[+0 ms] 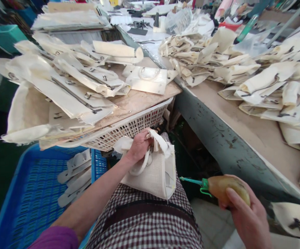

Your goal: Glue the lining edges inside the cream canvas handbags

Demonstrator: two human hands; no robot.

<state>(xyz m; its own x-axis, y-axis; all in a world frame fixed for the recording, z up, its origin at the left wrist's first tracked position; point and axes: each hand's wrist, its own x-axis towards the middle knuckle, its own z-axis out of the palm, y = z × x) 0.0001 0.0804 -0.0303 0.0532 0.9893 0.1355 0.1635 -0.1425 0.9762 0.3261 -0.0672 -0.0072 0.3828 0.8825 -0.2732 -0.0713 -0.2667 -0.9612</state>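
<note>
My left hand [140, 145] is closed on the upper part of a small cream fabric bag [148, 176], which rests over my lap on the checked apron. A rounded rope-like handle [143, 165] hangs down the bag's front, and one side of the bag gapes toward the right. My right hand [251, 211] grips an amber squeeze bottle [229, 188] with a green cap and a long thin blue-green nozzle. That nozzle points left at the bag, its tip a little apart from the bag's side edge. Part of the left fingers is hidden by folded fabric.
Cream fabric pieces with zippers [69, 90] cover the wooden table at left. Beneath it sit a white plastic basket [129, 122] and a blue crate [33, 180] with several pale cut pieces. More fabric pieces [271, 83] lie heaped on the right bench, whose grey side [212, 128] slants beside me.
</note>
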